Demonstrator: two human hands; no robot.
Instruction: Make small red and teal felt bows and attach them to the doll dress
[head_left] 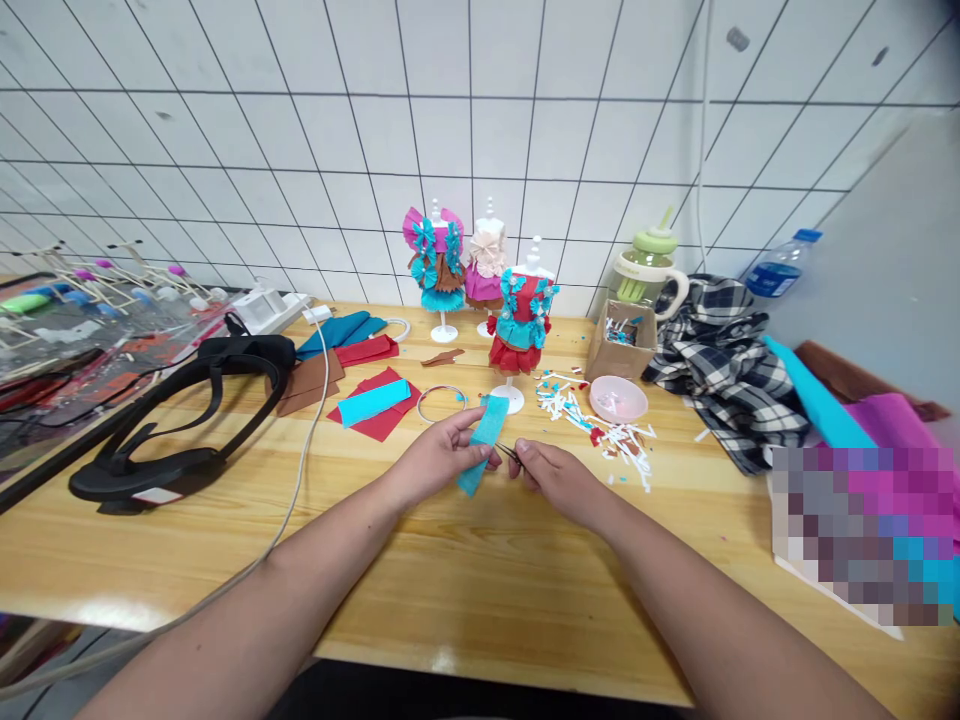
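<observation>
My left hand [442,455] pinches a strip of turquoise crepe paper [490,421] between thumb and fingers, above the middle of the table. Beside it, my right hand [546,472] is closed on a slim dark metal tool [509,454], its tip pointing at the strip. Whether that tool is tweezers or small scissors I cannot tell. Just behind the hands stands a small mannequin [523,305] in a red and turquoise paper dress with flower trim. Two more dressed mannequins, one in brown and turquoise [437,262] and one in pink [487,262], stand by the wall.
On the left lie a black headset [202,440], a white cable [305,440] and folded coloured paper [375,402]. A pink dish [618,399], white paper scraps [628,450], a cardboard box [619,345], a green-lidded jug [646,262] and checked cloth [709,340] are right.
</observation>
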